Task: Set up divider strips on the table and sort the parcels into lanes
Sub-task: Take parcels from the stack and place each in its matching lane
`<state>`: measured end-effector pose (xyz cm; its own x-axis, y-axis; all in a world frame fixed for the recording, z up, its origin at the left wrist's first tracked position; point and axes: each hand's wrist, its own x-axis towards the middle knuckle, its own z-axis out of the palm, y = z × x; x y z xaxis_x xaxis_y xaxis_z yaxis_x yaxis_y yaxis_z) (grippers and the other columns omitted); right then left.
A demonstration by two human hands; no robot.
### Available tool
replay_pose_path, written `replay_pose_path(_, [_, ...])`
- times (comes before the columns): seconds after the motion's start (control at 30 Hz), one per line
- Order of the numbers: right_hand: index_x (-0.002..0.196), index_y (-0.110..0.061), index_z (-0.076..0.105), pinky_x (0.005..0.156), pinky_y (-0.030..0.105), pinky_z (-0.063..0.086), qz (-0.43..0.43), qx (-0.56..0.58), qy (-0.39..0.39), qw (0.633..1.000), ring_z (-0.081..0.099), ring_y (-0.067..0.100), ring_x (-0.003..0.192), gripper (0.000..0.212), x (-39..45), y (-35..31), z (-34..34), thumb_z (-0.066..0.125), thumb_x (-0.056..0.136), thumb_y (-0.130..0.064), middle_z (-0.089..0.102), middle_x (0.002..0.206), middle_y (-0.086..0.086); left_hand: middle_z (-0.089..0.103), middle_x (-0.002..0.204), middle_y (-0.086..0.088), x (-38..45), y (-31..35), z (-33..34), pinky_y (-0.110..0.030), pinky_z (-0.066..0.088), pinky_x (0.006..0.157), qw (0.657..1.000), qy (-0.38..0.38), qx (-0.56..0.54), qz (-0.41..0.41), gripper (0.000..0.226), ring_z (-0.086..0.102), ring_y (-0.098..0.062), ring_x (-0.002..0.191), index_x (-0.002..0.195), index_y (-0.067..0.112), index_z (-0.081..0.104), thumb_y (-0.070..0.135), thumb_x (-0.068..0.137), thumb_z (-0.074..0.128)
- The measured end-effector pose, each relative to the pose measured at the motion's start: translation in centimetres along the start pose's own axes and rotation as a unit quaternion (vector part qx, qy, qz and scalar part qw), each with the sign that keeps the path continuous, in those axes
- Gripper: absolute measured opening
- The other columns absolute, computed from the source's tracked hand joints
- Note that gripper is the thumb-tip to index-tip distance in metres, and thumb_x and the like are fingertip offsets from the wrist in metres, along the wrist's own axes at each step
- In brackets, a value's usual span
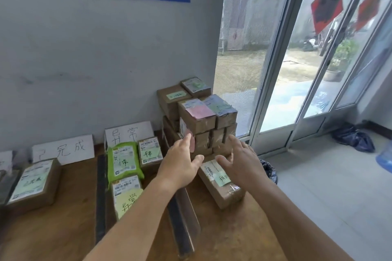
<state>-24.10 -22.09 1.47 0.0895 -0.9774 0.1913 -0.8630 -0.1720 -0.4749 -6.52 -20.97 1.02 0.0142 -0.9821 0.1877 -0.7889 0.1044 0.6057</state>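
Brown parcel stack point(203, 121) sits at the table's point(63, 229) far right corner | left hand point(182, 165) and right hand point(239, 163) both spread, holding nothing | stack just ahead between them, left hand nearer, almost touching.

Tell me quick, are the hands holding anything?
Left hand: open, holding nothing, reaching at the stack.
Right hand: open, holding nothing, above a box.

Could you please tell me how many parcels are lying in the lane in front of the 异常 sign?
3: a green bag at the back left, a small box beside it on the right, and a box with a yellow note nearest the camera. None appears hidden.
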Motion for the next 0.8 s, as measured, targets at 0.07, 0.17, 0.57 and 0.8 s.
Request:
replay_pose_path(0.07, [0.148, -0.022, 0.020, 0.111, 0.038, 0.024, 0.011, 0.015, -0.002, 1.000, 0.029, 0.021, 0.138, 0.074, 1.8, 0.3, -0.2, 0.054, 0.089, -0.049, 0.034, 0.150, -0.002, 0.031, 0.152, -0.001, 1.6, 0.1, 0.1, -0.034, 0.033, 0.105, 1.000, -0.003, -0.008, -0.014, 0.073, 0.032, -0.020, 0.138, 0.151, 0.025, 0.016, 0.046, 0.092, 0.053])
replay_pose_path(0.17, [0.149, -0.021, 0.019, 0.109, 0.039, 0.028, 0.025, 0.035, -0.003, 0.999, 0.032, 0.023, 0.137, 0.074, 4.7, 1.1, -0.5, 0.053, 0.089, -0.049, 0.035, 0.150, 0.002, 0.030, 0.153, -0.003, 4.0, 0.5, 0.6, -0.034, 0.033, 0.105, 0.999, -0.003, -0.014, -0.040, 0.073, 0.033, -0.022, 0.137, 0.152, 0.023, 0.014, 0.048, 0.093, 0.050])
replay_pose_path(0.57, [0.147, -0.012, 0.021, 0.107, 0.043, 0.029, 0.043, 0.119, -0.022, 0.992, 0.033, 0.032, 0.131, 0.076, 16.3, 5.6, -0.8, 0.056, 0.088, -0.044, 0.036, 0.142, 0.014, 0.022, 0.157, -0.007, 12.4, 1.6, 3.3, -0.037, 0.030, 0.108, 0.972, 0.062, -0.057, -0.218, 0.075, 0.026, -0.026, 0.141, 0.152, 0.016, 0.010, 0.054, 0.095, 0.040])
replay_pose_path(0.8, [0.141, -0.008, 0.036, 0.107, 0.039, 0.024, 0.060, 0.129, -0.028, 0.990, 0.032, 0.036, 0.127, 0.067, 19.8, 7.6, -1.1, 0.055, 0.088, -0.045, 0.037, 0.133, 0.020, 0.039, 0.149, -0.005, 13.9, 1.8, 5.0, -0.036, 0.038, 0.102, 0.963, 0.069, -0.086, -0.246, 0.067, 0.039, -0.026, 0.134, 0.149, 0.017, 0.025, 0.054, 0.095, 0.038])
